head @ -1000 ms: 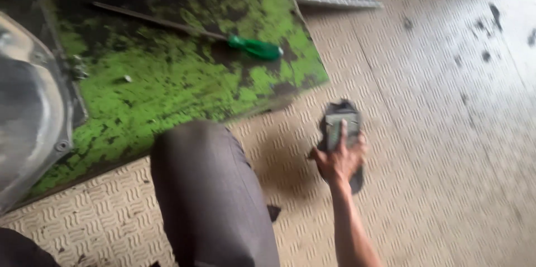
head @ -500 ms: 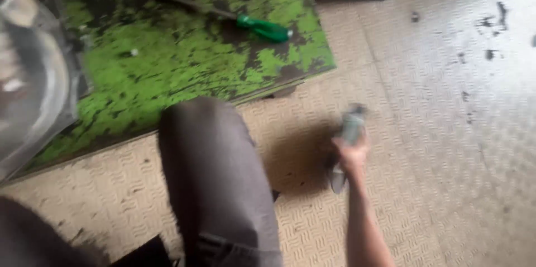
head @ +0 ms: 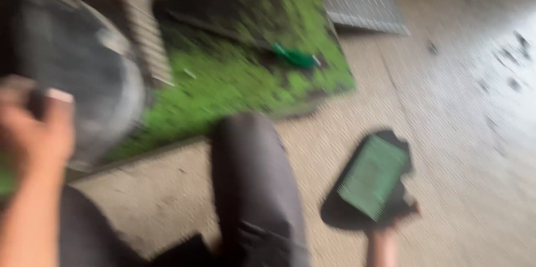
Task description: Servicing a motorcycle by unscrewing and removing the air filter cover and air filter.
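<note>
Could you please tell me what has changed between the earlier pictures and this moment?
The right hand has turned the dark flat part over, so its green ribbed face now shows, and lifted it nearer the camera. The left hand has come into view beside the round grey housing. The green-handled screwdriver stayed on the green mat.

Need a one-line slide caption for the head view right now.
Blurred: right hand lifts a black-framed green panel above the floor; left hand grips something at a grey housing.
</note>
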